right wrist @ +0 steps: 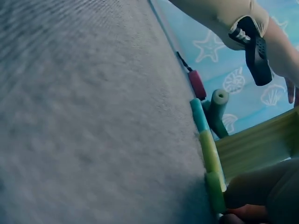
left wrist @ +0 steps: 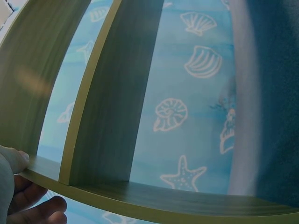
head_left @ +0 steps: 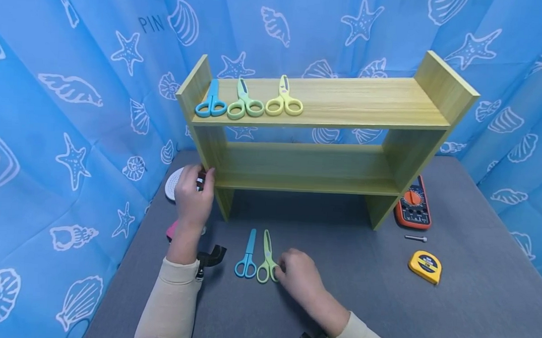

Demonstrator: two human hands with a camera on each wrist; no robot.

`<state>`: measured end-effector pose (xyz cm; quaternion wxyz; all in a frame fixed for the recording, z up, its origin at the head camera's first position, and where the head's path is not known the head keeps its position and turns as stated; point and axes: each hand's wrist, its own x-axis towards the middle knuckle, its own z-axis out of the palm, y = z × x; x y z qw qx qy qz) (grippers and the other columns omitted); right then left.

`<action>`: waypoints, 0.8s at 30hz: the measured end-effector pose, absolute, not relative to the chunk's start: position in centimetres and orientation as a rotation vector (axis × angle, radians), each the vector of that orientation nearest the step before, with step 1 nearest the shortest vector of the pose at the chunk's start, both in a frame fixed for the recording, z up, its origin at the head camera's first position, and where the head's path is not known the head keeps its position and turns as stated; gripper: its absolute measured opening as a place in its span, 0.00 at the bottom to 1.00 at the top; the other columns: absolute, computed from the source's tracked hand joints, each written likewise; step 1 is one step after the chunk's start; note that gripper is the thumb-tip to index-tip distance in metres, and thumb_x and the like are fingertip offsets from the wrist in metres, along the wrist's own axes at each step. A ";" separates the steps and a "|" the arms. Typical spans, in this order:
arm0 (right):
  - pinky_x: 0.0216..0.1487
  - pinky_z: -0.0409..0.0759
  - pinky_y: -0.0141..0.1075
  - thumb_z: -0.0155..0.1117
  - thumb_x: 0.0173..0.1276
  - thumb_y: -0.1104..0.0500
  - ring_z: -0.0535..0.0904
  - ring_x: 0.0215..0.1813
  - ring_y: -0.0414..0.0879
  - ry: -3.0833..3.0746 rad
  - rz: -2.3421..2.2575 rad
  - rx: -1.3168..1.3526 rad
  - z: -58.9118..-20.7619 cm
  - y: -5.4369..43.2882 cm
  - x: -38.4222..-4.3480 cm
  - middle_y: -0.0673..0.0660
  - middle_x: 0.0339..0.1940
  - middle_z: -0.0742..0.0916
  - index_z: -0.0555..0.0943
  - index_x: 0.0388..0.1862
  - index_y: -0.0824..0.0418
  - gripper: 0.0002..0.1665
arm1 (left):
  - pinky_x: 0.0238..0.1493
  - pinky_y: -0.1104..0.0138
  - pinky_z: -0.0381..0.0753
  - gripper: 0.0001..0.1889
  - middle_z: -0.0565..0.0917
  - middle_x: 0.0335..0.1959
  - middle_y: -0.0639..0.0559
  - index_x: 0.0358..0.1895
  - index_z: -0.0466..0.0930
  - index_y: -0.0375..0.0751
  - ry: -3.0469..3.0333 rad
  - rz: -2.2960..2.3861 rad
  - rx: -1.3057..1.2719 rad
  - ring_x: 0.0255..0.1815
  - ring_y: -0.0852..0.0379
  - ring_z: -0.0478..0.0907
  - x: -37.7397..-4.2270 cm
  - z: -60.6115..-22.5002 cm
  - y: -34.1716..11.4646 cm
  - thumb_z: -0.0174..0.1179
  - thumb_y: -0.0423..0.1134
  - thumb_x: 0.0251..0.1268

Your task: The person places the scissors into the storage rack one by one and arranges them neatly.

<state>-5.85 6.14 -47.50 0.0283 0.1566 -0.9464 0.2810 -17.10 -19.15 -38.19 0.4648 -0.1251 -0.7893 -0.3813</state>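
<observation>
Toward the shelf's left side, my left hand grips the edge of the wooden shelf's side panel, thumb inside and fingers outside in the left wrist view. My right hand is low over the table, its curled fingers pinching the right handle ring of yellow-green scissors. These lie with blades pointing toward the shelf. Just left of them are blue scissors, pointing the same way. On the top board lie blue scissors, green scissors and yellow scissors in a row.
Right of the shelf are an orange-edged multimeter, a bolt and a yellow tape measure. A white round object and a pink object lie near my left hand. A blue shell-patterned curtain hangs behind.
</observation>
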 end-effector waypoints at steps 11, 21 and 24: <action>0.24 0.75 0.32 0.70 0.54 0.67 0.71 0.20 0.34 -2.964 1.019 0.404 -44.4 8.9 -5.2 0.42 0.18 0.81 0.83 0.20 0.54 0.10 | 0.29 0.62 0.79 0.09 0.80 0.33 0.37 0.38 0.81 0.26 -1.952 -0.932 -0.306 0.31 0.44 0.80 -17.1 -38.2 -19.0 0.64 0.32 0.72; 0.25 0.73 0.33 0.70 0.55 0.68 0.73 0.22 0.37 -3.007 1.082 0.202 -39.8 12.8 -3.9 0.42 0.18 0.80 0.84 0.22 0.53 0.10 | 0.29 0.51 0.82 0.09 0.79 0.33 0.36 0.39 0.80 0.26 -1.958 -0.941 -0.303 0.33 0.43 0.79 -16.9 -38.1 -19.1 0.64 0.33 0.72; 0.26 0.73 0.33 0.71 0.56 0.65 0.74 0.24 0.39 -3.048 1.077 0.096 -38.4 14.3 -3.7 0.44 0.19 0.81 0.85 0.24 0.54 0.06 | 0.28 0.51 0.82 0.09 0.79 0.33 0.36 0.38 0.80 0.26 -1.951 -0.948 -0.300 0.32 0.43 0.80 -16.9 -38.0 -19.0 0.64 0.32 0.72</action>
